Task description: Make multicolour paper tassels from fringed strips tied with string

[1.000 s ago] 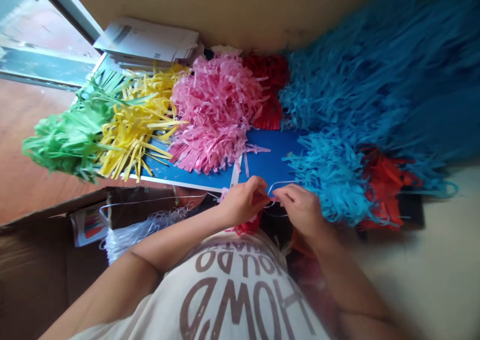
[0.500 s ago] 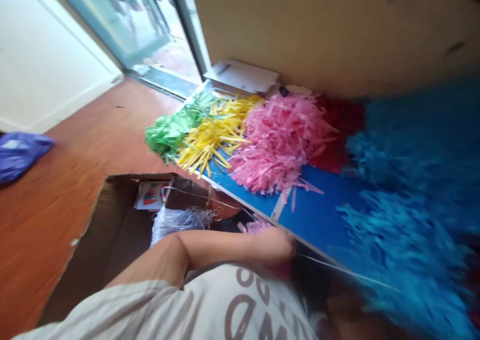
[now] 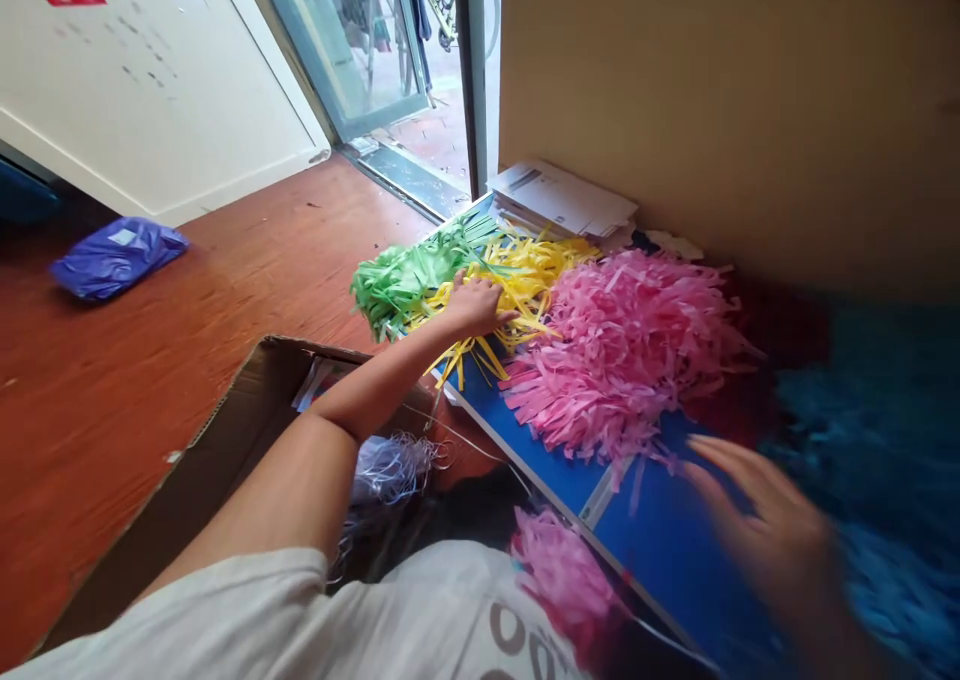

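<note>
Showing nearest, between the shirt (image 3: 420, 610) and the blue table (image 3: 660, 535), is a pink bundle (image 3: 562, 570). At the near right, the right hand (image 3: 780, 525) hovers blurred, fingers parted, seemingly holding nothing. Farther left, the left hand (image 3: 474, 305) rests on yellow strips (image 3: 551, 260) on the table; whether it grips them, I cannot tell. They look light, limp and easily tangled, probably best gathered mid-bunch.

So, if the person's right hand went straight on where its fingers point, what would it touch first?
The right hand would likely meet the pink fringe pile first, though the hand's height above the blue tabletop is unclear.
</note>
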The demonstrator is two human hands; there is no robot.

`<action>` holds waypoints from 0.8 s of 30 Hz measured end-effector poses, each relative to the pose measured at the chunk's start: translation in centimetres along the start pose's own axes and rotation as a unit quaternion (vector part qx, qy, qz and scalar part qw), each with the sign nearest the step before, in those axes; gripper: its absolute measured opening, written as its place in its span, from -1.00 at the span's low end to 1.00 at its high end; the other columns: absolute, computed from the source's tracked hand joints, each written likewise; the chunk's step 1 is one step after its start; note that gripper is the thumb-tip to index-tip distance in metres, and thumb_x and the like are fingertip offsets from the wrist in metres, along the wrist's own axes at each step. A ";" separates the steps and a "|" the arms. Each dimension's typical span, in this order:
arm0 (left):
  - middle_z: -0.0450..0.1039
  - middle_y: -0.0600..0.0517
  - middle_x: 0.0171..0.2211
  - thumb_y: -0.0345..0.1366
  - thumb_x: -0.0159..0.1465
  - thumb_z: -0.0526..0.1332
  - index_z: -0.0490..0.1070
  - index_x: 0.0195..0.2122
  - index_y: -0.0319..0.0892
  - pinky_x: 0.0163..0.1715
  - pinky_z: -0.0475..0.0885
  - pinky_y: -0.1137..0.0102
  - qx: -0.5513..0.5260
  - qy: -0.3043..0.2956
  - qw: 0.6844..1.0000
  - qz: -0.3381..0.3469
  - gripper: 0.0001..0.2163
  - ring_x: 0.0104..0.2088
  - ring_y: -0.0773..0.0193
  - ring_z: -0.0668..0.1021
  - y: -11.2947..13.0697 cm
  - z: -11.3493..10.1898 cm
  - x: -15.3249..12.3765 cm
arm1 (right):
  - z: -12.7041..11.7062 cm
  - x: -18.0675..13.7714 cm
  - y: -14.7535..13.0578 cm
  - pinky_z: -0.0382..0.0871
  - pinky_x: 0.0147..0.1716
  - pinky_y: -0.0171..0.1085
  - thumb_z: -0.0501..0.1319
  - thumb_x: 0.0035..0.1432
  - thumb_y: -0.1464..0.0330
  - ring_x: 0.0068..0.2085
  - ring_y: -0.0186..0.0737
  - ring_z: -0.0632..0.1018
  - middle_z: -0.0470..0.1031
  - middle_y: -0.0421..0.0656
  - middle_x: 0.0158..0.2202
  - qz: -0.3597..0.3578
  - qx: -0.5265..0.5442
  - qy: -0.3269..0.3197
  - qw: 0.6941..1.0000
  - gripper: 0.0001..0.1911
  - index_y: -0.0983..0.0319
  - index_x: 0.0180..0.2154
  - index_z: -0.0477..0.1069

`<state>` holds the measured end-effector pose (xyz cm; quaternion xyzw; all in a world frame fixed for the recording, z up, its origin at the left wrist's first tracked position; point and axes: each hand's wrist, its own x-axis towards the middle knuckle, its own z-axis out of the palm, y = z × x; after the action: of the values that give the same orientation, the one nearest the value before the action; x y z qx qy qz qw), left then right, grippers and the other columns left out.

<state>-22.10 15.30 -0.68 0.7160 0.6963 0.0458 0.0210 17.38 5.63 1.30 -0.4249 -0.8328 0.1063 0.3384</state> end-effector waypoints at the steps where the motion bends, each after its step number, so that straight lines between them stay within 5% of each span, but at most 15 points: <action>1: 0.50 -0.22 0.01 0.07 0.27 0.24 0.54 -0.04 -0.19 0.30 0.04 -0.13 -0.003 -0.006 1.000 0.013 -0.56 0.14 -0.11 0.45 -0.6 0.2 -0.5 | 1.4 1.6 -0.8 0.48 -0.01 -0.16 0.20 0.32 0.23 -0.12 -0.14 0.62 0.62 -0.11 -0.14 -0.029 0.019 -0.004 0.999 -0.78 0.15 -0.10 0.54; 5: 0.19 -0.17 0.34 0.13 0.25 0.25 0.58 -0.09 -0.06 0.31 -0.08 -0.26 -0.065 -0.013 0.996 0.052 -0.59 0.37 -0.22 0.17 -2.4 1.3 -4.1 | 11.3 11.1 -4.5 0.37 0.15 -0.13 0.08 0.36 0.35 0.09 -0.13 0.54 0.57 -0.02 0.04 -0.098 0.066 -0.137 0.983 -0.70 0.24 -0.01 0.53; 8: 0.09 -0.16 0.40 0.08 0.26 0.27 0.57 -0.06 -0.06 0.32 -0.04 -0.23 -0.116 -0.008 0.992 0.051 -0.62 0.38 -0.19 0.16 -3.9 2.3 -6.1 | 18.3 18.1 -5.5 0.33 0.15 -0.14 0.15 0.29 0.38 0.12 -0.10 0.52 0.54 -0.10 0.11 -0.086 -0.018 -0.275 0.958 -0.70 0.18 -0.01 0.56; 10: 0.12 -0.17 0.39 0.05 0.27 0.28 0.57 -0.04 -0.06 0.33 -0.01 -0.20 -0.143 -0.004 0.988 0.051 -0.63 0.37 -0.15 0.20 -4.7 2.8 -6.7 | 20.9 21.5 -4.8 0.33 0.12 -0.20 0.18 0.25 0.38 0.11 -0.12 0.52 0.54 -0.12 0.12 -0.056 -0.048 -0.299 0.951 -0.70 0.17 -0.02 0.57; 13: 0.16 -0.18 0.38 0.01 0.28 0.27 0.54 0.03 -0.06 0.33 0.00 -0.21 -0.173 -0.003 0.983 0.060 -0.62 0.36 -0.14 0.22 -5.7 3.3 -7.2 | 21.7 24.6 -2.2 0.36 0.05 -0.22 0.06 0.31 0.40 0.09 -0.10 0.52 0.52 -0.01 0.13 0.029 -0.093 -0.263 0.960 -0.63 0.25 0.06 0.51; 17: 0.24 -0.18 0.33 0.00 0.28 0.28 0.54 0.06 -0.01 0.30 0.06 -0.20 -0.166 0.002 0.982 0.086 -0.62 0.32 -0.15 0.30 -6.3 3.0 -7.7 | 20.0 25.2 0.4 0.37 -0.02 -0.15 0.02 0.29 0.44 0.05 0.02 0.52 0.48 0.16 0.12 0.121 -0.148 -0.206 0.960 -0.59 0.39 0.09 0.45; 22: 0.54 -0.09 0.07 -0.13 0.36 0.18 0.62 -0.27 -0.07 0.20 0.20 0.01 -0.123 0.199 0.972 -0.011 -0.77 0.16 -0.04 0.45 -3.5 0.9 -5.5 | 18.9 22.5 -1.4 0.33 -0.08 -0.22 0.08 0.32 0.36 -0.04 -0.04 0.53 0.55 0.04 -0.07 0.023 -0.112 -0.197 0.974 -0.72 0.31 -0.10 0.53; 24: 0.60 -0.08 -0.06 -0.26 0.37 0.13 0.59 -0.17 -0.08 0.10 0.27 0.11 -0.116 0.141 0.982 0.050 -0.79 0.01 0.05 0.54 -1.5 0.4 -3.1 | 18.9 21.8 -2.7 0.32 -0.14 -0.22 0.08 0.34 0.33 -0.07 -0.04 0.54 0.56 0.03 -0.10 0.010 -0.119 -0.230 0.966 -0.72 0.29 -0.13 0.53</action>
<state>-23.67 12.28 -1.38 0.7289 0.6456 0.2279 0.0028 -5.64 23.06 -1.25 -0.4343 -0.8908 0.1042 0.0835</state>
